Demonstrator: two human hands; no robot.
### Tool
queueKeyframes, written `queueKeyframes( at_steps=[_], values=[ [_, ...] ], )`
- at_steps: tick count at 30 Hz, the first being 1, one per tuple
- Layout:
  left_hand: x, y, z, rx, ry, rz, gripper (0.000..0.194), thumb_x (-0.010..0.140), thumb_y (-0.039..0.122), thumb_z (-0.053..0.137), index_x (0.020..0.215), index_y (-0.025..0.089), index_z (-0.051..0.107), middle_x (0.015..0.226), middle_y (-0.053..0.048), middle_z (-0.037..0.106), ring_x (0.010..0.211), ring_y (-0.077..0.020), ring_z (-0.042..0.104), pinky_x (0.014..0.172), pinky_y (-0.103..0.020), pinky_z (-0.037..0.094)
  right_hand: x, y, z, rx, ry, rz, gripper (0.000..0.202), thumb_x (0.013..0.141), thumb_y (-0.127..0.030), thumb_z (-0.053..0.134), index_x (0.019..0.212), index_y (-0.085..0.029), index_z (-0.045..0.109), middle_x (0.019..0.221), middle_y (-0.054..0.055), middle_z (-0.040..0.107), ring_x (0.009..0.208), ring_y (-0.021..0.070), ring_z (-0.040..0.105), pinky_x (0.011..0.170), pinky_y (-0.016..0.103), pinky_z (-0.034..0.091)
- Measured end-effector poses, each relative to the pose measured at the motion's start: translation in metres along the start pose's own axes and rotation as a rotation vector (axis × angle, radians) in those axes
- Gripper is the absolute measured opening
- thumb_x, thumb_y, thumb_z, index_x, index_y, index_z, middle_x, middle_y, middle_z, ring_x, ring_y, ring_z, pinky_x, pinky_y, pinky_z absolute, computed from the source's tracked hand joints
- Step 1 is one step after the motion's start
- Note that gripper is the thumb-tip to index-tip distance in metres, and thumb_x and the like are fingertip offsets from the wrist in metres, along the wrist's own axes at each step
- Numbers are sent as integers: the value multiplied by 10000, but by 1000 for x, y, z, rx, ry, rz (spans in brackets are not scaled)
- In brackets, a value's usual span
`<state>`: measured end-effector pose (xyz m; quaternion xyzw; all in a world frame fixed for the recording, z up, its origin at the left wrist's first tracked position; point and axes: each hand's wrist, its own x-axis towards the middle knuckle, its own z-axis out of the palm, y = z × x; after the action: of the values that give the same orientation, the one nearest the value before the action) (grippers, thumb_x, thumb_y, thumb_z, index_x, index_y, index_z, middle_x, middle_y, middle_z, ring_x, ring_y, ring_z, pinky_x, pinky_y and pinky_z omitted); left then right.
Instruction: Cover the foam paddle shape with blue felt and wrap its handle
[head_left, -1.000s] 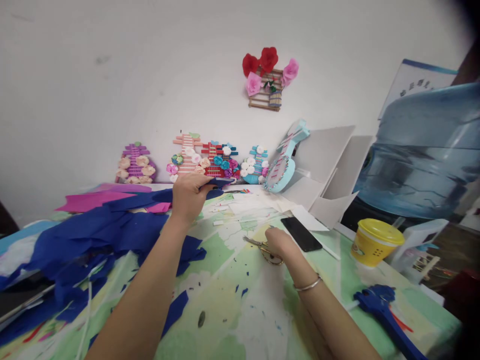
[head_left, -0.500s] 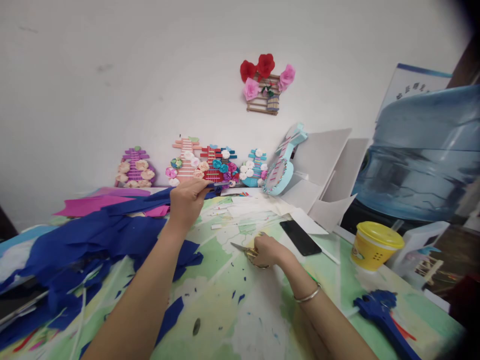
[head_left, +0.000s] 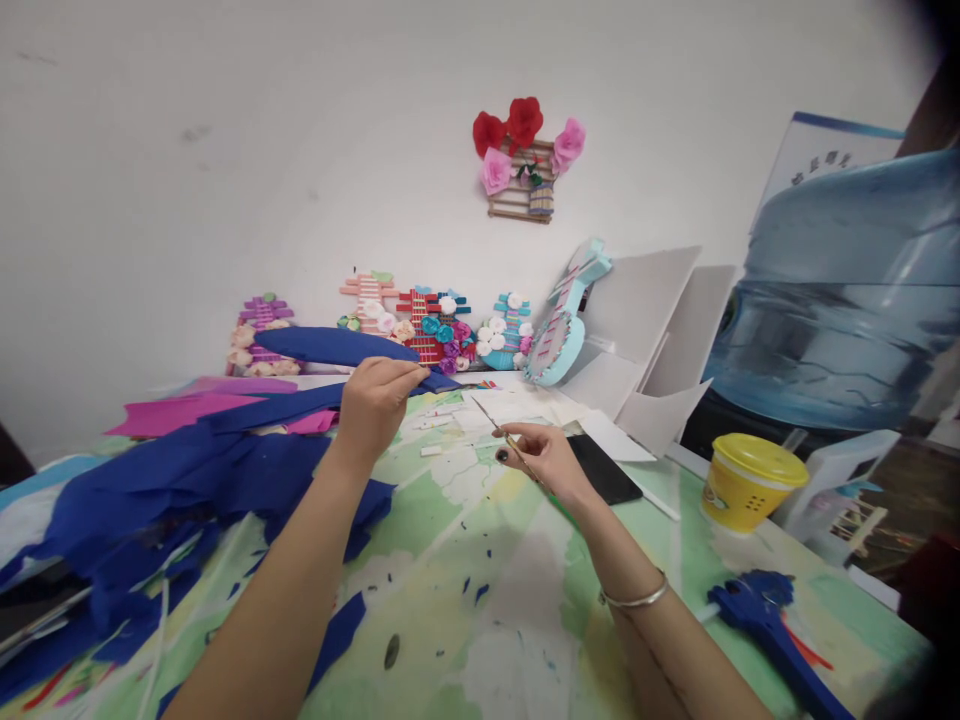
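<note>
My left hand (head_left: 381,400) pinches a leaf-shaped piece of blue crepe paper (head_left: 330,345), raised above the table and spread to the left of my fingers. My right hand (head_left: 544,460) is closed round a pair of scissors (head_left: 517,446), whose thin blades point up and to the left, apart from the paper. Part of the handles is hidden by my fingers. A crumpled heap of blue crepe paper (head_left: 172,490) lies left of my left forearm. Behind my right hand a black phone (head_left: 606,470) rests on the table.
Paper-flowered instrument models (head_left: 427,325) line the wall. On the right are a yellow lidded tub (head_left: 752,485), a blue glue gun (head_left: 772,620) and a large water bottle (head_left: 840,310). Pink paper (head_left: 195,410) lies at the back left. Blue scraps dot the green tablecloth (head_left: 420,560).
The blue paper in my left hand now shows as a wide leaf shape to the left. My right hand has lifted the scissors off the table and turned the blades upward.
</note>
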<state>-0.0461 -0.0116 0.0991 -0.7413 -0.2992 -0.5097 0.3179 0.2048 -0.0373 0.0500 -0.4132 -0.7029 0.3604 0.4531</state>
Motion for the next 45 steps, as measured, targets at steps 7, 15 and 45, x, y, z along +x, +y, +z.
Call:
queueKeyframes(
  at_steps=[7,15,45],
  values=[
    [-3,3,7,88,-27,131,237,910,113,486,872,174,711,865,-58,752,794,-179,683,774,-337,473,-7,-7,5,-127,80,-36,552,564,-520,787,947,-123,771,500,-62,292,532,93,238,488,240,214],
    [-4,6,10,97,-66,115,271,923,108,455,875,181,711,877,-59,750,808,-175,679,791,-342,479,-6,-8,4,-184,142,-63,413,609,-454,766,917,-180,790,503,-57,288,550,102,248,507,237,239],
    [-2,4,11,35,-37,130,266,911,113,465,852,174,717,837,-69,749,758,-187,678,739,-352,501,-4,1,0,-211,111,-63,354,663,-406,742,901,-147,783,400,-74,360,449,76,252,436,221,222]
  ],
)
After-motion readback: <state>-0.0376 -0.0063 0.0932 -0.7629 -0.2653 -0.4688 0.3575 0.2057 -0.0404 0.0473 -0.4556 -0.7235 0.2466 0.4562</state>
